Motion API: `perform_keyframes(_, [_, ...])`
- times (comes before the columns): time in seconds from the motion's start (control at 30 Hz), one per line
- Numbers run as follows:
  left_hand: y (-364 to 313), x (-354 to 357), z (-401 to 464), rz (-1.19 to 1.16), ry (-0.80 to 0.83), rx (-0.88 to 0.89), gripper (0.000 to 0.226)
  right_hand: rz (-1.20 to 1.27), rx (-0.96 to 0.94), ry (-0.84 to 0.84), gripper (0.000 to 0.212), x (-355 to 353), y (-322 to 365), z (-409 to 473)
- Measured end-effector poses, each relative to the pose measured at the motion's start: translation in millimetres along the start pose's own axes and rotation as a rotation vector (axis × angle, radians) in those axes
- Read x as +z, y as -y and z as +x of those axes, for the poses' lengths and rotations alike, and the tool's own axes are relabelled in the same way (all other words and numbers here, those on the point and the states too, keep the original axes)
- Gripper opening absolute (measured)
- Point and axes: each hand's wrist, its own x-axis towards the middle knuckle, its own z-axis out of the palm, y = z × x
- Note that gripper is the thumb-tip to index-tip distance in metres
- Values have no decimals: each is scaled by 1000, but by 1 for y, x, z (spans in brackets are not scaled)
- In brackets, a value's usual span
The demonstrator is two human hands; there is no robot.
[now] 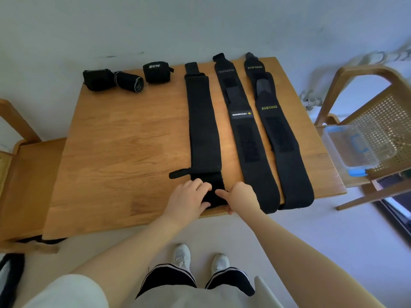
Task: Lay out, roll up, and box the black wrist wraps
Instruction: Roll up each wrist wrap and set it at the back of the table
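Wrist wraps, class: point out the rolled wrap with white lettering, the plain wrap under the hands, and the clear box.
Rolled wrap [157,72], head view: on its printed front.
Plain wrap [201,121], head view: mid-length of the strap.
Clear box [349,144], head view: on its near wall.

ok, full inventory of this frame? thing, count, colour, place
flat wraps: five, black, table right half, two pairs overlapping
rolled wraps: three, black, table far left
table: one, wood, centre
box: one, clear with blue clips, on right chair
chairs: two, wood and cane, either side
shoes: two, white, floor
left hand: grip on near end of leftmost flat wrap
right hand: pinching the same end
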Motion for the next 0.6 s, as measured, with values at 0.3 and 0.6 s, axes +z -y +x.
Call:
perform_keyframes(0.3, [12, 9, 7, -36, 66, 75, 31, -491, -782, -377, 21, 30, -9, -11])
perform_keyframes(0.6, [15, -11, 16, -131, 46, 85, 22, -752, -897, -482, 41, 31, -11, -19])
